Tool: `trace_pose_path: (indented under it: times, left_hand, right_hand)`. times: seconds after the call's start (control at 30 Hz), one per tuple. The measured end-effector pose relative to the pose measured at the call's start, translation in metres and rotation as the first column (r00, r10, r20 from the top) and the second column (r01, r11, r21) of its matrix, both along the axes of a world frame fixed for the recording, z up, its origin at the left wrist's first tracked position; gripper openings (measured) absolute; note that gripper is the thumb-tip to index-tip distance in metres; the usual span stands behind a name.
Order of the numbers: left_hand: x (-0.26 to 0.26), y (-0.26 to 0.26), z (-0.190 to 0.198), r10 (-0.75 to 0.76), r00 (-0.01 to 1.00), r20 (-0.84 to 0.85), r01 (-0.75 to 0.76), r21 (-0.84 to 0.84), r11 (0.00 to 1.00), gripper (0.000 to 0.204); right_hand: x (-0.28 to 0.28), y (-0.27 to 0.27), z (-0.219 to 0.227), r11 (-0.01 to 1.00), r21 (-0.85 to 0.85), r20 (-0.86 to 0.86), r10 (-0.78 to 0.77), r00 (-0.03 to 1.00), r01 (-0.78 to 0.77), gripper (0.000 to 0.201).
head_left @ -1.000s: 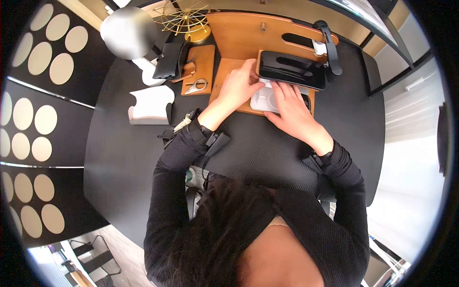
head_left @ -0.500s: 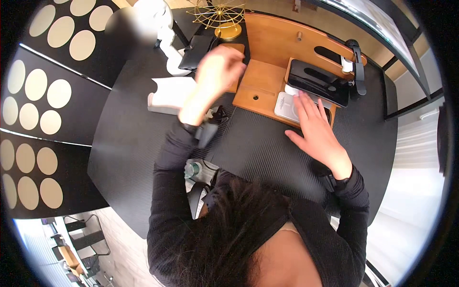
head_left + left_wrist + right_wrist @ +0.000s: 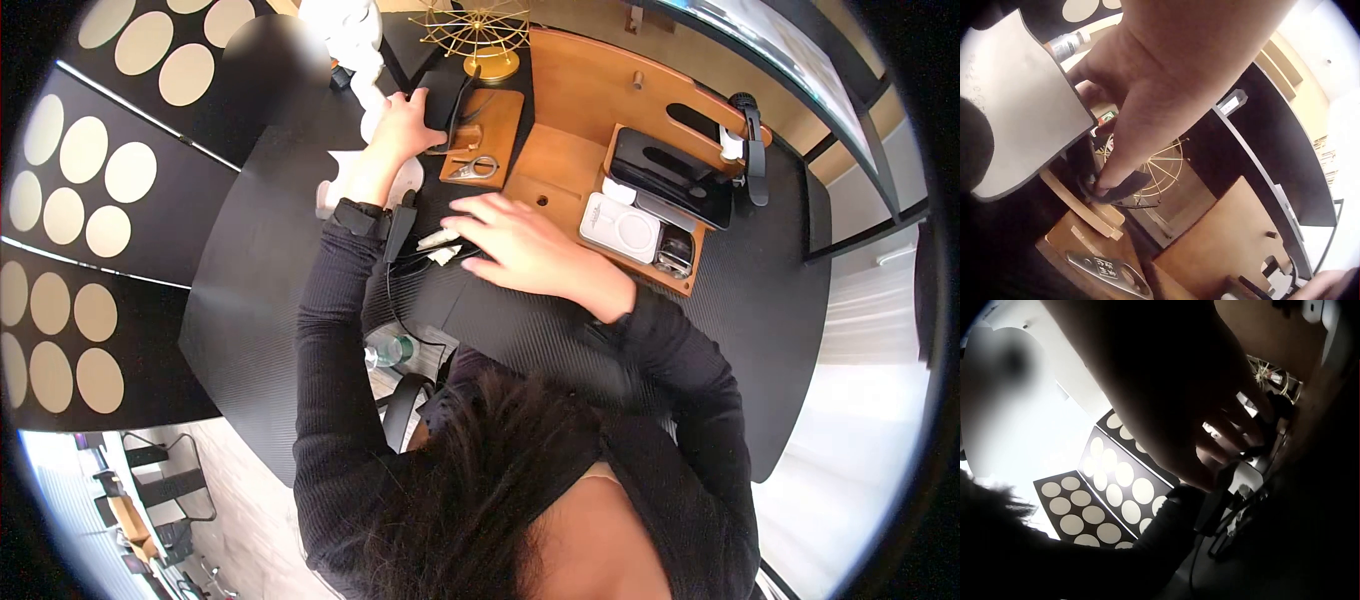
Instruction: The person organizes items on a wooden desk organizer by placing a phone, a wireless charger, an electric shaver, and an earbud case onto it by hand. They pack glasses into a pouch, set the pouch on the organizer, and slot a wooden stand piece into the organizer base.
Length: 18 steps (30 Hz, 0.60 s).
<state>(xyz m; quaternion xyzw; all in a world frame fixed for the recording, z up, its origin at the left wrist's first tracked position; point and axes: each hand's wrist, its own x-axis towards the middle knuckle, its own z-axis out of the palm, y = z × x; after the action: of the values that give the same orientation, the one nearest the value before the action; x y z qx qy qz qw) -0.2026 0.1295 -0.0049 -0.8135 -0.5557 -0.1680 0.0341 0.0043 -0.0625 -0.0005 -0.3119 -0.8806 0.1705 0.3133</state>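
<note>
My left hand grips the black pouch at the back left in the head view. The left wrist view shows its thumb against the pouch's dark edge, while the other fingers are partly hidden. Right beside the pouch, a silver tool with a round opening lies on a small brown wooden stand. My right hand spreads its fingers above the desk in front of the wooden organizer, holding nothing. Below its fingertips are bundled cables.
The organizer carries a black phone, a white power bank, a white earbud case and a dark watch. A black smartwatch hangs at its right. Behind stands a gold wheel ornament. A white holder sits by my left forearm.
Both hands have left the organizer's power bank. My left hand has moved left and taken hold of the black pouch; my right hand has shifted left over the desk.
</note>
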Motion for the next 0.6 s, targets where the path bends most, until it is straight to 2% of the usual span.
trace_pose_path:
  times: [0.07, 0.1, 0.17, 0.2, 0.27, 0.3, 0.33, 0.4, 0.47, 0.5, 0.53, 0.57, 0.6]
  left_hand:
    - [0.001, -0.006, 0.005, -0.03, 0.998, -0.05, 0.025, -0.094, 0.995, 0.089]
    - [0.002, -0.01, 0.008, -0.029, 0.998, -0.052, 0.024, -0.096, 0.995, 0.089]
    - [0.006, -0.02, 0.021, 0.056, 0.997, -0.049, -0.065, -0.206, 0.977, 0.091]
    - [0.005, -0.019, 0.02, 0.056, 0.997, -0.048, -0.065, -0.205, 0.977, 0.091]
    - [-0.001, -0.018, 0.016, 0.086, 0.996, -0.021, -0.088, -0.158, 0.983, 0.09]
    - [-0.006, -0.017, 0.015, 0.082, 0.996, -0.021, -0.085, -0.159, 0.984, 0.09]
    - [-0.011, -0.018, 0.019, 0.075, 0.995, 0.069, -0.064, -0.145, 0.987, 0.089]
    - [-0.017, -0.021, 0.023, 0.07, 0.971, 0.227, -0.048, -0.102, 0.994, 0.086]
    - [-0.028, -0.024, 0.018, -0.031, 0.925, 0.379, 0.021, 0.031, 0.999, 0.082]
    - [-0.033, -0.019, 0.013, 0.002, 0.827, 0.562, 0.057, -0.087, 0.995, 0.082]
    - [-0.026, -0.032, 0.02, 0.001, 0.828, 0.561, 0.058, -0.088, 0.994, 0.082]
    - [-0.014, -0.057, 0.035, 0.037, 0.743, 0.668, 0.096, -0.162, 0.982, 0.084]
    - [-0.006, -0.071, 0.043, 0.083, 0.645, 0.759, 0.142, -0.227, 0.964, 0.087]
  right_hand:
    - [-0.021, 0.008, -0.021, 0.995, 0.101, 0.077, 0.018, 0.997, -0.025, 0.051]
    - [-0.027, 0.008, -0.029, 0.995, 0.099, 0.075, 0.019, 0.997, -0.026, 0.051]
    - [-0.035, 0.006, -0.032, 0.979, 0.198, 0.152, 0.011, 0.988, -0.041, 0.039]
    - [-0.035, 0.006, -0.033, 0.979, 0.199, 0.152, 0.011, 0.988, -0.042, 0.039]
    - [-0.033, 0.003, -0.022, 0.995, 0.096, 0.418, -0.01, 0.909, -0.033, 0.037]
    - [-0.029, 0.001, -0.032, 0.974, 0.227, 0.295, -0.066, 0.953, -0.003, 0.029]
    - [-0.025, -0.001, -0.03, 0.974, 0.227, 0.295, -0.071, 0.953, 0.003, 0.029]
    - [-0.012, -0.007, -0.025, 0.979, 0.202, 0.412, -0.104, 0.905, 0.021, 0.029]
    - [0.003, -0.011, -0.019, 0.975, 0.223, 0.371, -0.095, 0.924, 0.011, 0.029]
    - [0.009, -0.012, -0.018, 0.978, 0.207, 0.304, -0.101, 0.947, 0.038, 0.026]
    - [0.013, -0.014, -0.017, 0.98, 0.189, 0.234, -0.106, 0.967, 0.062, 0.023]
    - [0.017, -0.012, -0.012, 0.992, 0.075, 0.2, -0.111, 0.974, 0.097, 0.027]
    - [0.018, -0.014, -0.005, 0.993, 0.074, 0.2, -0.109, 0.974, 0.096, 0.027]
